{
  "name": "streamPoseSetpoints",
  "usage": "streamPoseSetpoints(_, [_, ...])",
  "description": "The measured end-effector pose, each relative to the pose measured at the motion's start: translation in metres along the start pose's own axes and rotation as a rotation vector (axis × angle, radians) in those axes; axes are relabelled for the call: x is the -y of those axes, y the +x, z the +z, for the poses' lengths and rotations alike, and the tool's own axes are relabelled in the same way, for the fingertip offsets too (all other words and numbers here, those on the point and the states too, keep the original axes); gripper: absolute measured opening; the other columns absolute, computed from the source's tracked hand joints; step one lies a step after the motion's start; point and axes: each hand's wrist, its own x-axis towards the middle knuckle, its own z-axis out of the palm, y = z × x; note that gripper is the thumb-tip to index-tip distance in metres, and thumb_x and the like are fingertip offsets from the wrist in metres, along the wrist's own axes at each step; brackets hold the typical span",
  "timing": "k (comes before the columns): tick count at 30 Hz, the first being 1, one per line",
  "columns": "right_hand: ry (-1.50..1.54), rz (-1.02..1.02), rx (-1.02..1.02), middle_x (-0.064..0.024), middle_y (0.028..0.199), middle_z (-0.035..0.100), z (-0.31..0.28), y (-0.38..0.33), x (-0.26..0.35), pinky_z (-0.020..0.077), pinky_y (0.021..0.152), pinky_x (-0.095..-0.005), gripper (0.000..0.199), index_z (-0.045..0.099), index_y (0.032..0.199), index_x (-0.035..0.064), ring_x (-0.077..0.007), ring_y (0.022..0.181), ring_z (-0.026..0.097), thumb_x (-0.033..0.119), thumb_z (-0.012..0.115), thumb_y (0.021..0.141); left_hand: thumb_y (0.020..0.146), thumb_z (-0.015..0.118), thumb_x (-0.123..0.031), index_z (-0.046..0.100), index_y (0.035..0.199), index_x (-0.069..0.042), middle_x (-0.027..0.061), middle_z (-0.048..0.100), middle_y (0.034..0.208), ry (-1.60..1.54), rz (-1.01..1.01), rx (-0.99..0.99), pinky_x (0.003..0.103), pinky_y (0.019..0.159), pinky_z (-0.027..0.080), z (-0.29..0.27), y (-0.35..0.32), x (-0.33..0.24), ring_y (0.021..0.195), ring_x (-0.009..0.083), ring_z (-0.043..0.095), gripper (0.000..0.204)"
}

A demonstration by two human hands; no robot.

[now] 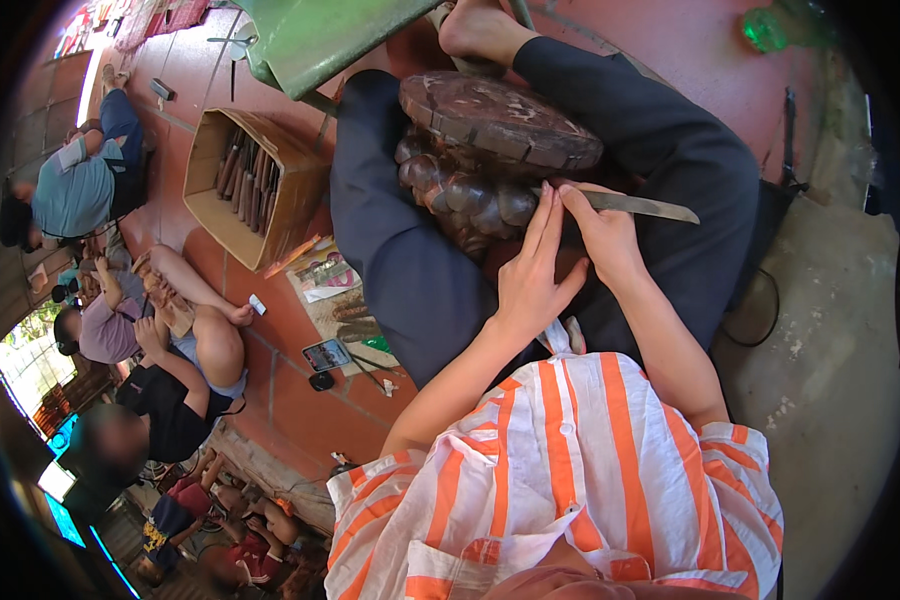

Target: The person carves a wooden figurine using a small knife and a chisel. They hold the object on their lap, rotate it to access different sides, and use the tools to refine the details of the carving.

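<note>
A dark brown wood carving (470, 195), with rounded lobes and a flat oval base (510, 115) on its far side, rests between my legs. My right hand (608, 240) is closed round a flat, grey, blade-like tool (642, 206). One end of it sticks out to the right past the hand; the other reaches the carving's near right side, partly covered by fingers. There, my left hand (532, 285) lays its stretched fingertips close against the tool and the lobes, its thumb apart. Whether those fingertips press on tool or wood, I cannot tell.
At the left stands a cardboard box (260, 245) of wooden-handled tools. A smartphone (326, 354) and papers (322, 275) lie on the tiled floor. A green chair (320, 40) is at the far edge. Several people sit further left, one with a carving (175, 305).
</note>
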Motion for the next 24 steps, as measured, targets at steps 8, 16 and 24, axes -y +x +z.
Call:
streamPoseSetpoints(8, [-0.056, -0.16, 0.093, -0.0183, 0.114, 0.064, 0.003, -0.011, -0.002, 0.0438, 0.09, -0.0298, 0.031, 0.065, 0.098, -0.0082, -0.0172, 0.104, 0.058, 0.021, 0.06, 0.09, 0.069, 0.072, -0.01, 0.036, 0.14, 0.0, 0.0165, 0.035, 0.147, 0.167, 0.189, -0.215, 0.029, 0.065, 0.055, 0.002, -0.013, 0.009, 0.099, 0.0292, 0.065, 0.081])
streamPoseSetpoints(16, [-0.047, -0.196, 0.078, -0.022, 0.116, 0.062, 0.001, -0.012, -0.008, 0.0444, 0.09, -0.0299, 0.028, 0.066, 0.102, -0.0059, -0.0193, 0.101, 0.06, 0.018, 0.06, 0.089, 0.069, 0.072, -0.01, 0.033, 0.141, 0.002, 0.0172, 0.032, 0.148, 0.13, 0.205, -0.226, 0.03, 0.067, 0.056, 0.003, -0.017, 0.008, 0.108, 0.0295, 0.061, 0.082])
streamPoseSetpoints(24, [0.047, -0.101, 0.082, -0.0139, 0.111, 0.064, -0.006, -0.011, -0.009, 0.0425, 0.092, -0.0295, 0.026, 0.064, 0.107, -0.0038, -0.0199, 0.11, 0.056, 0.016, 0.058, 0.092, 0.068, 0.072, -0.009, 0.037, 0.139, 0.001, 0.0169, 0.034, 0.147, 0.119, 0.208, -0.139, 0.029, 0.071, 0.055, 0.004, -0.009, 0.009, 0.109, 0.0284, 0.061, 0.08])
